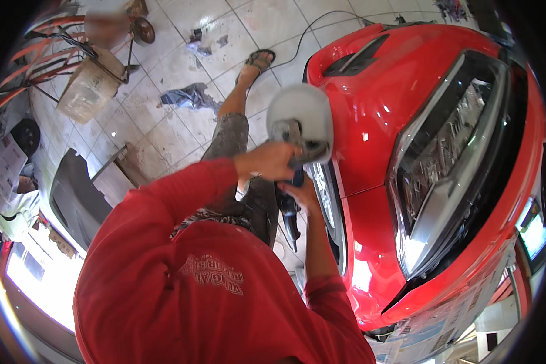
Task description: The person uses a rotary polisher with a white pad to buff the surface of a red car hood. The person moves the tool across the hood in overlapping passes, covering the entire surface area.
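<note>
Dark blue and black, a hand-held power tool [296,176] with a broad, pale, rounded pad [302,100] sits in front of the person, just beside the glossy red car body panel [370,109]. The left hand [269,160] is clamped on it near the pad; the right hand [304,193] is wrapped around its body. Whether pad and panel touch, I cannot tell. Pale square floor tiles [164,130] lie below.
</note>
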The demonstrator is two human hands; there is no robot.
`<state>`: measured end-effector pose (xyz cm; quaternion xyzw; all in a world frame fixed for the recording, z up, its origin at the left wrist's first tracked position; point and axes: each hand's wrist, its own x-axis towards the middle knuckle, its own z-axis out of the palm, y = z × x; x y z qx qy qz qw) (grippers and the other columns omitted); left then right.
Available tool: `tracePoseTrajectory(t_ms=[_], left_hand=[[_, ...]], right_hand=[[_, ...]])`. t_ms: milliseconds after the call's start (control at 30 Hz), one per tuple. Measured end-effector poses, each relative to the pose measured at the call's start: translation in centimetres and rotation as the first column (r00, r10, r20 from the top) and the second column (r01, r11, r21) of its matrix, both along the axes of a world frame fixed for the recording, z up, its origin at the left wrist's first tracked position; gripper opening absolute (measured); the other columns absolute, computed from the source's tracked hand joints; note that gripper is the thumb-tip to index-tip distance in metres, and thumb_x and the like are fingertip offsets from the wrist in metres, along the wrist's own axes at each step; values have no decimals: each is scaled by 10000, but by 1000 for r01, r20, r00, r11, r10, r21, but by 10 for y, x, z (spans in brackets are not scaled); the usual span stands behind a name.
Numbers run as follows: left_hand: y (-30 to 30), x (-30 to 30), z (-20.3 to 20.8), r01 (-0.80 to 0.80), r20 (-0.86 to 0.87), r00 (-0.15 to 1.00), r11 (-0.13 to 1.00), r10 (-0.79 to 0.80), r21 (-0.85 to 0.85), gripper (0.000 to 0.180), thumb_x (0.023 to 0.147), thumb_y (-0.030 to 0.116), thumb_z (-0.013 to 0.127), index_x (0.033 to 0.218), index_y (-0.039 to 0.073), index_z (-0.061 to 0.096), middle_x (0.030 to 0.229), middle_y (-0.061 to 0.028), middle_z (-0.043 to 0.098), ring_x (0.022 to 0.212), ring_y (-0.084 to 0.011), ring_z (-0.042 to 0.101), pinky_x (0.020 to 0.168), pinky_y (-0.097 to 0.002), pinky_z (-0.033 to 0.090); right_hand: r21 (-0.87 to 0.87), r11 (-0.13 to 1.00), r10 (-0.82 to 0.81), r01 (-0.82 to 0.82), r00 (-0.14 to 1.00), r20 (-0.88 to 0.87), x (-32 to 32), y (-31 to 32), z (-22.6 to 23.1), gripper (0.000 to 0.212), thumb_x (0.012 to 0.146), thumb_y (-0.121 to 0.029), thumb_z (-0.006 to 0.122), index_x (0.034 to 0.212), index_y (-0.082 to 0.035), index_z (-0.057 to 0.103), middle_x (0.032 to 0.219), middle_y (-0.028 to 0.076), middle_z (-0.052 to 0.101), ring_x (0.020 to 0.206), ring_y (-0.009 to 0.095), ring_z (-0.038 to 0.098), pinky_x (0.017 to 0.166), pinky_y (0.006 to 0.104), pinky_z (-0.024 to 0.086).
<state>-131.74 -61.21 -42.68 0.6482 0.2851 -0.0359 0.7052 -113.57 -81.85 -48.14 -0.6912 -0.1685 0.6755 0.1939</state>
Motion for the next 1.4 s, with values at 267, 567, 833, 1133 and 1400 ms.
tracePoseTrajectory(t_ms=[267,567,833,1133,1400], left_hand=[[33,1,-84,-151,-52,987,988,153,36,486,790,309,850,1187,49,742,942,-221,765,927,-410,757,836,-473,589],[-35,7,69,32,-114,993,995,-43,-96,597,832,434,835,1299,75,741,924,-251,764,887,-438,763,821,-503,610],[48,33,-65,-41,-168,985,999,39,-11,427,802,376,844,884,-39,785,853,-292,743,876,-449,762,803,-506,594],[136,33,-160,26,-270,963,993,7,119,444,812,372,862,989,-28,784,872,-279,747,883,-426,760,801,-491,580],[118,29,-127,34,-266,964,996,-10,86,430,799,349,878,961,-36,779,844,-285,731,865,-445,747,783,-507,577]], right_hand=[[-145,989,-19,32,996,85,-9,66,-12,747,713,-310,993,1280,48,664,1125,155,767,969,211,750,853,364,605],[-12,1000,-9,13,961,277,-15,-23,127,818,679,-248,1013,1355,-1,626,1147,117,777,1014,199,735,910,365,590],[-403,882,-274,244,961,-19,-24,79,51,605,820,-239,936,1270,48,650,1088,111,751,866,195,728,792,353,605],[-314,919,-295,236,943,-154,-36,157,-70,581,856,-314,894,1286,-12,646,998,79,720,760,181,717,665,355,604],[-317,923,-246,217,968,-56,-34,139,-44,568,823,-245,937,1253,30,687,1071,107,774,885,187,745,794,356,611]])
